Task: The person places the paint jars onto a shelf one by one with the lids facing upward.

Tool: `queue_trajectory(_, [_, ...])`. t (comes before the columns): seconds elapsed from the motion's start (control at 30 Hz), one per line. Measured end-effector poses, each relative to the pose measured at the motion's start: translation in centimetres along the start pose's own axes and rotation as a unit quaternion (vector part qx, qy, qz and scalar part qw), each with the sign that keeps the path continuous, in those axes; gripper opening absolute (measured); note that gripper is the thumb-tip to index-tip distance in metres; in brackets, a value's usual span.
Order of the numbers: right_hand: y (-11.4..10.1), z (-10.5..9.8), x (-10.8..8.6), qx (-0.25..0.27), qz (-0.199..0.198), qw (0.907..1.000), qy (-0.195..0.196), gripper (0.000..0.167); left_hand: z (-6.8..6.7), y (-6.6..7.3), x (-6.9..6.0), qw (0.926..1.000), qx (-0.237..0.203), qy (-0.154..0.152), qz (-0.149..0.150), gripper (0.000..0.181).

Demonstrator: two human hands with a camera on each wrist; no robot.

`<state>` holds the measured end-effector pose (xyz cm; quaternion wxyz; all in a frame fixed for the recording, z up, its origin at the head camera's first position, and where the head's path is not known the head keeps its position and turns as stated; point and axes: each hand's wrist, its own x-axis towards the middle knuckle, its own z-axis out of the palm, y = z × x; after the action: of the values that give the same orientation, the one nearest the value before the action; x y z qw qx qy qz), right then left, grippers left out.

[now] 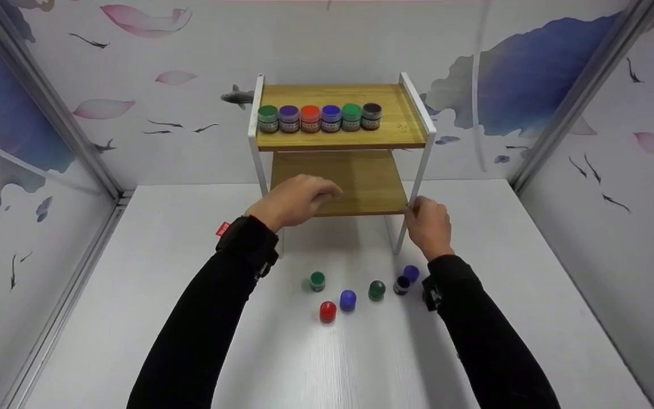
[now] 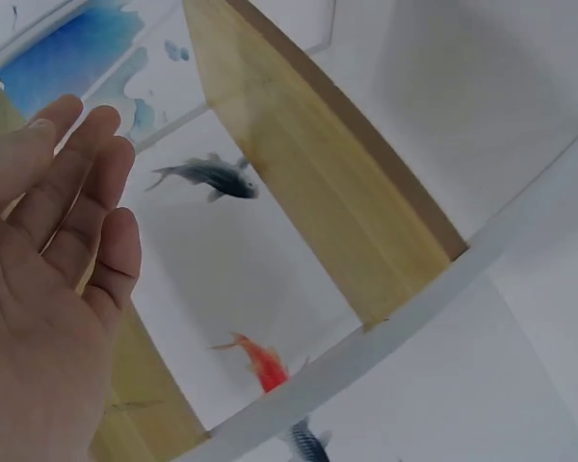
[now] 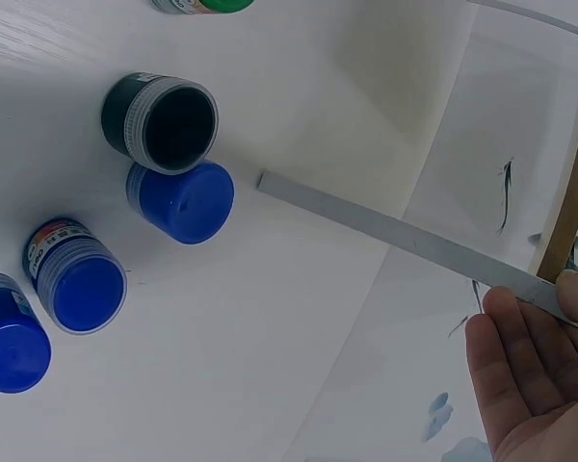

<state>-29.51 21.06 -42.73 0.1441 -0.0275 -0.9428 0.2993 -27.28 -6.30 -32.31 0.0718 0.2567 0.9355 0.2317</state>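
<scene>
A small two-tier shelf with wooden boards and white metal sides stands at the back of the table. My right hand grips its right front leg beside the lower board, thumb on one side and fingers on the other. My left hand hovers before the lower board with relaxed, slightly bent fingers, and its palm holds nothing. Along the top board runs a row of paint jars, from a green jar at the left to a black jar at the right.
Several more paint jars stand on the white table in front of the shelf, among them a red jar, a blue jar and a dark green jar. Patterned walls enclose the back and sides.
</scene>
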Motion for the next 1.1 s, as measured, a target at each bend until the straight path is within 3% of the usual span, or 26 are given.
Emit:
queue_trajectory(0.13, [0.0,0.0,-0.1,-0.001,-0.003,1.0000,0.003,0.018,1.3,-1.6,-0.6,0.9993,-0.018,0.001,-0.033,0.030])
queue_trajectory(0.47, [0.3,0.1,0.1,0.008,0.000,1.0000,0.001,0.018,3.4,-4.7,-2.1,0.9956,-0.013,0.030,-0.088,0.023])
queue_trajectory(0.7, [0.5,0.1,0.0,0.011,-0.004,0.9999,0.008,0.018,4.9,-6.2,-3.3,0.9927,-0.032,0.004,-0.116,0.024])
queue_trajectory(0.93, [0.4,0.0,0.0,0.014,-0.008,0.9998,0.012,0.019,8.2,-7.5,-4.2,0.9903,-0.041,-0.025,-0.130,0.024])
queue_trajectory(1.1, [0.2,0.2,0.0,0.009,-0.009,0.9998,0.013,0.019,11.1,-8.0,-4.5,0.9919,-0.036,-0.040,-0.115,0.025])
